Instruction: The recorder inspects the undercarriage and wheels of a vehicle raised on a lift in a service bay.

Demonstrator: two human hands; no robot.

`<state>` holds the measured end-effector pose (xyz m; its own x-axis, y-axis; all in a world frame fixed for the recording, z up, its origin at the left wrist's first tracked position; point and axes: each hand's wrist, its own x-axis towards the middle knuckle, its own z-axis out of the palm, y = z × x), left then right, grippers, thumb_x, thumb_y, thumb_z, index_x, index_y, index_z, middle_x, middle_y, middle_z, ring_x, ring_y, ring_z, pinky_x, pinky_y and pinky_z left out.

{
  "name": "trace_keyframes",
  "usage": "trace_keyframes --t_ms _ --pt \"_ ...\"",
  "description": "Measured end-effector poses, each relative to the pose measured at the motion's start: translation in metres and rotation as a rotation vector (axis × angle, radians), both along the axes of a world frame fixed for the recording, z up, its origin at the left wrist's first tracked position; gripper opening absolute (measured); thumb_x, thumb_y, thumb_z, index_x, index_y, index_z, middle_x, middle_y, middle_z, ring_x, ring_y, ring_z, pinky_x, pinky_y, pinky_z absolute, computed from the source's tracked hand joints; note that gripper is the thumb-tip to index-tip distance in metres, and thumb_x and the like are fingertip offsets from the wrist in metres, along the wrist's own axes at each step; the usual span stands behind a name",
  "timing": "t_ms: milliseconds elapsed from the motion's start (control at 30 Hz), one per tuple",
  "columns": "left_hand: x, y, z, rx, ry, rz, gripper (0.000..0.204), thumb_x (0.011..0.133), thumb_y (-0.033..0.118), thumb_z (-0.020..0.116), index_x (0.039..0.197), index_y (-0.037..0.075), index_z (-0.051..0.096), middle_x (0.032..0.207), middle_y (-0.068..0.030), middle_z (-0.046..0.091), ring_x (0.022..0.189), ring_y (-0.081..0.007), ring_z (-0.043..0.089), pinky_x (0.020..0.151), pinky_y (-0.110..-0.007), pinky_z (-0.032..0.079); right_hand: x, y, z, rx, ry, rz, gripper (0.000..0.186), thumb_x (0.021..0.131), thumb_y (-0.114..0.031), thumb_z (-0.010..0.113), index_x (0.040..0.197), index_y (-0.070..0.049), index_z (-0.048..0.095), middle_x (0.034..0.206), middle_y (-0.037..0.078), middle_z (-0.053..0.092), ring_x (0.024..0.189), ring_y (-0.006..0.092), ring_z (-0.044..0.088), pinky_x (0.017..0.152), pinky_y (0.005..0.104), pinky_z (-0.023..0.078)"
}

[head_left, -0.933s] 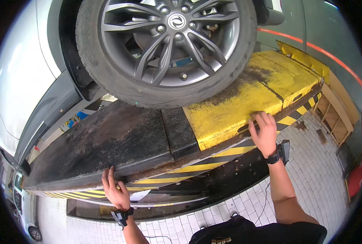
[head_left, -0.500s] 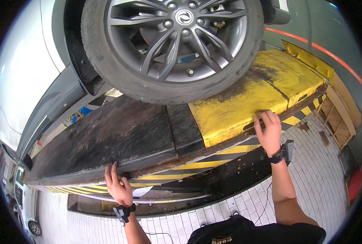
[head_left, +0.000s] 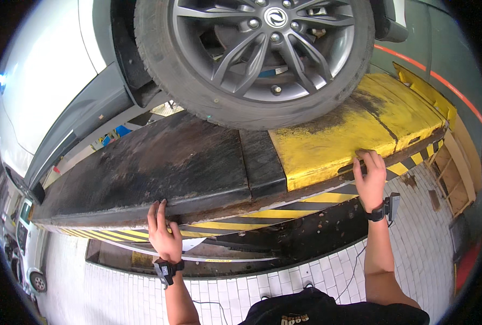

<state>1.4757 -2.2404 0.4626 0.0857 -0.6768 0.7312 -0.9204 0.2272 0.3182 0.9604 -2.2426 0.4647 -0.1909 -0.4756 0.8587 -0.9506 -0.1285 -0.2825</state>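
My left hand [head_left: 164, 236] rests at the near edge of the black platform [head_left: 143, 162], its fingers stretched forward over the rim and its thumb apart. Farther right, my right hand [head_left: 370, 183] has its bent fingertips on the front edge of the yellow plate [head_left: 327, 151], beside a dark slot; its thumb stands away from the fingers. No loose object shows in either hand. On the platform stands a car wheel, its black tyre [head_left: 235, 111] around a grey spoked rim [head_left: 250, 57]. Each wrist wears a dark strapped device.
The wheel belongs to a white car [head_left: 51, 81] at the left. Yellow-and-black striping [head_left: 251, 219] runs along the platform's side, above a dark recess [head_left: 306, 233] in the tiled floor. A cable [head_left: 354, 265] lies on the tiles. A wooden frame [head_left: 452, 173] leans at the right.
The whole view has shifted, so wheel and platform appear farther right. Both hands keep about the same places on the platform edge.
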Motion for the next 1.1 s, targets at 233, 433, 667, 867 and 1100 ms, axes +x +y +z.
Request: trace_keyframes --t_ms 233,433,667,867,1100 --pt "0.002 0.0 -0.001 -0.023 -0.023 0.015 0.062 0.085 -0.002 0.052 0.144 0.013 0.06 0.146 -0.019 0.055 0.122 -0.0403 0.063 0.094 -0.045 0.054 0.002 0.001 0.001 -0.02 0.003 0.008 0.015 0.092 -0.009 0.069 0.106 -0.003 0.071 0.099 0.015 0.064 0.095 0.0377 0.061 0.084 0.0456 0.049" --pt "-0.001 0.001 -0.001 0.011 0.024 0.025 0.061 0.084 -0.002 0.052 0.143 0.013 0.06 0.146 -0.0185 0.055 0.12 -0.0396 0.065 0.092 -0.044 0.055 0.001 0.003 0.002 -0.004 0.002 0.018 0.016 0.092 -0.009 0.068 0.106 -0.002 0.07 0.101 0.015 0.065 0.096 0.0382 0.061 0.085 0.0459 0.049" --pt "0.006 0.0 -0.006 -0.016 -0.006 0.029 0.061 0.084 0.002 0.057 0.144 0.015 0.06 0.145 -0.0158 0.058 0.125 -0.0383 0.062 0.096 -0.045 0.057 -0.003 -0.002 -0.005 0.012 -0.006 0.04 0.018 0.095 -0.01 0.066 0.109 0.001 0.068 0.104 0.019 0.065 0.1 0.0424 0.06 0.086 0.0474 0.049" --pt "0.012 0.012 -0.009 -0.088 -0.031 -0.013 0.068 0.081 0.002 0.062 0.147 0.016 0.058 0.147 -0.016 0.055 0.116 -0.0386 0.061 0.099 -0.046 0.052 -0.007 0.002 -0.01 0.1 -0.048 0.092 0.026 0.104 -0.015 0.06 0.124 0.001 0.067 0.124 0.019 0.066 0.118 0.0391 0.06 0.101 0.0461 0.047" --pt "0.059 0.065 -0.128 0.052 0.261 0.136 0.066 0.085 -0.001 0.059 0.15 0.009 0.054 0.142 -0.0257 0.054 0.13 -0.0455 0.054 0.108 -0.048 0.047 -0.015 0.044 -0.098 0.069 -0.139 0.077 0.034 0.106 -0.012 0.057 0.137 0.002 0.061 0.144 0.021 0.057 0.134 0.0394 0.054 0.11 0.046 0.042"
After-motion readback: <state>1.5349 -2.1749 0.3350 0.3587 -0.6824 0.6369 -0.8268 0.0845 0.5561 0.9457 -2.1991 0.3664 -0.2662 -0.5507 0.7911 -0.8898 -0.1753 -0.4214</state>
